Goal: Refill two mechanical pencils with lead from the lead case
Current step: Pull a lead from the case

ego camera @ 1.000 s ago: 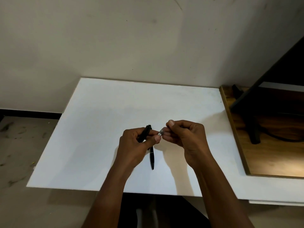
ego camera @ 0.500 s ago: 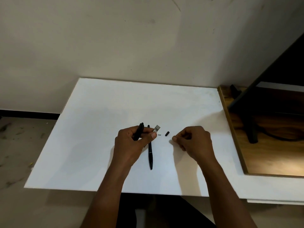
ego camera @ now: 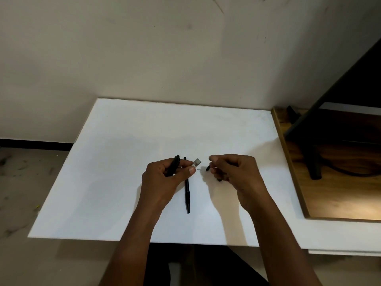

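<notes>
My left hand (ego camera: 165,178) grips a black mechanical pencil (ego camera: 174,164) in its fist and pinches a small translucent lead case (ego camera: 197,162) between thumb and forefinger. The second black mechanical pencil (ego camera: 187,193) lies lengthwise on the white board (ego camera: 123,182), just right of that hand. A tiny white eraser piece (ego camera: 199,168) and a small black cap (ego camera: 207,168) lie on the board between my hands. My right hand (ego camera: 233,170) hovers with curled fingers, its fingertips right at the black cap. I cannot tell whether it touches the cap.
The white board butts against a pale wall (ego camera: 165,58) at the back. On the right, a wooden surface (ego camera: 340,182) carries a black stand (ego camera: 313,157) and a cable. Bare floor (ego camera: 24,182) lies to the left.
My right hand let go at the pencil's end, leaving the eraser piece and black cap on the board, drew away, and has now come back to the cap. My left hand barely moved.
</notes>
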The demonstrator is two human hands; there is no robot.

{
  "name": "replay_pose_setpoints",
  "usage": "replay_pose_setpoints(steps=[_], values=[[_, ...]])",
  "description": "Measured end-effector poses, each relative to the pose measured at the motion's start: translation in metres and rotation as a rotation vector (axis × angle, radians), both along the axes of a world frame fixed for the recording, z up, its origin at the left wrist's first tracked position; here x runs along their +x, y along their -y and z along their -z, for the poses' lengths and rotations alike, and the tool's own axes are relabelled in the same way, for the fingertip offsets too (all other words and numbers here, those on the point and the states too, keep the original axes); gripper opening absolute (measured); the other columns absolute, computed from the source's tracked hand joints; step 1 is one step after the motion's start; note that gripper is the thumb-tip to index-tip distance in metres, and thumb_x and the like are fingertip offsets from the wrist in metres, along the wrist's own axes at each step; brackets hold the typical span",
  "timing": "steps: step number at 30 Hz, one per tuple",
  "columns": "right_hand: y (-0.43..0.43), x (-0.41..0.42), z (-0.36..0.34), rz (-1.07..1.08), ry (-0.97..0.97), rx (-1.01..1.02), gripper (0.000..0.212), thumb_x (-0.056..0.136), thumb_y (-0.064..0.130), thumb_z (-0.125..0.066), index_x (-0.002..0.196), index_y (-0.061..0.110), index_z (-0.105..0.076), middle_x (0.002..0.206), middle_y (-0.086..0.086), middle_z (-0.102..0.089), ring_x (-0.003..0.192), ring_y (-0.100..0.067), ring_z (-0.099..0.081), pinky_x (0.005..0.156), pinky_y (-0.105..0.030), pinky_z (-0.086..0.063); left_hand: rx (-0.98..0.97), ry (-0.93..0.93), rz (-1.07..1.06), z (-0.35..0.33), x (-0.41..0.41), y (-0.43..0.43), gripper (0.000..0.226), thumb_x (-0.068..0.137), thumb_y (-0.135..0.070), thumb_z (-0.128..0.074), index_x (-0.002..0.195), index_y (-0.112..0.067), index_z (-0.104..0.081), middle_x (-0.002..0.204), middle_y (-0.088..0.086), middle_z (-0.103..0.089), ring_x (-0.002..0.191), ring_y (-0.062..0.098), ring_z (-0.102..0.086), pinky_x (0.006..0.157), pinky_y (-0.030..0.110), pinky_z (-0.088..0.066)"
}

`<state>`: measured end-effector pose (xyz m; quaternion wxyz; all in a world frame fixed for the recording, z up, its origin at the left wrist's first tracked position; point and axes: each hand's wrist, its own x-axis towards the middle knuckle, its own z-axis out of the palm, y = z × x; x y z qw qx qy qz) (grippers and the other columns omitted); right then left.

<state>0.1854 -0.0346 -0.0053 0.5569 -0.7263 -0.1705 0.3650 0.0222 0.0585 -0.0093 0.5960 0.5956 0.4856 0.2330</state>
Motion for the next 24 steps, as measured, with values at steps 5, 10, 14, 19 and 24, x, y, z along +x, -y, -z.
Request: replay_pose_setpoints(steps=[5,10,14,19,24], values=[[-0.006,-0.010,-0.006,-0.180,-0.263,0.126,0.022,0.087,0.015,-0.075,0.100,-0.002,-0.078,0.093,-0.016,-0.078,0.078,-0.018,-0.073,0.074,-0.024,-0.059,0.033,-0.034,0.019,0.001,0.002,0.000,0.012,0.076,-0.031,-0.085,0.088,-0.029,-0.083,0.084,-0.015,-0.080,0.084,-0.009,-0.070,0.070,0.013,-0.044],[-0.005,-0.008,-0.004,-0.152,-0.319,0.109,0.016,0.087,0.009,-0.074,0.096,-0.003,-0.078,0.087,-0.017,-0.076,0.074,-0.018,-0.072,0.072,-0.023,-0.060,0.013,0.031,-0.027,-0.003,0.001,0.000,0.016,0.074,-0.033,-0.086,0.088,-0.028,-0.081,0.078,-0.007,-0.079,0.072,-0.002,-0.069,0.062,0.010,-0.046],[-0.006,-0.010,-0.004,-0.104,-0.465,0.134,0.009,0.085,0.005,-0.073,0.088,0.000,-0.080,0.089,-0.017,-0.078,0.075,-0.021,-0.075,0.072,-0.024,-0.061,-0.019,0.125,-0.117,-0.005,0.000,-0.001,0.017,0.072,-0.030,-0.087,0.087,-0.025,-0.081,0.064,-0.019,-0.069,0.050,-0.004,-0.055,0.058,0.021,-0.039],[-0.008,-0.013,-0.004,-0.107,-0.565,0.154,0.011,0.086,0.002,-0.070,0.091,-0.004,-0.079,0.091,-0.019,-0.078,0.081,-0.024,-0.076,0.075,-0.026,-0.062,0.073,0.125,-0.165,-0.007,0.000,-0.002,0.010,0.074,-0.029,-0.086,0.081,-0.026,-0.080,0.067,-0.017,-0.073,0.056,-0.003,-0.056,0.062,0.024,-0.042],[-0.010,-0.014,-0.004,-0.102,-0.606,0.162,0.014,0.089,-0.002,-0.066,0.098,-0.008,-0.076,0.092,-0.019,-0.078,0.082,-0.024,-0.077,0.074,-0.024,-0.062,0.110,0.132,-0.170,-0.006,0.002,-0.001,0.006,0.078,-0.025,-0.084,0.082,-0.027,-0.080,0.075,-0.020,-0.076,0.063,-0.006,-0.060,0.066,0.022,-0.042]])
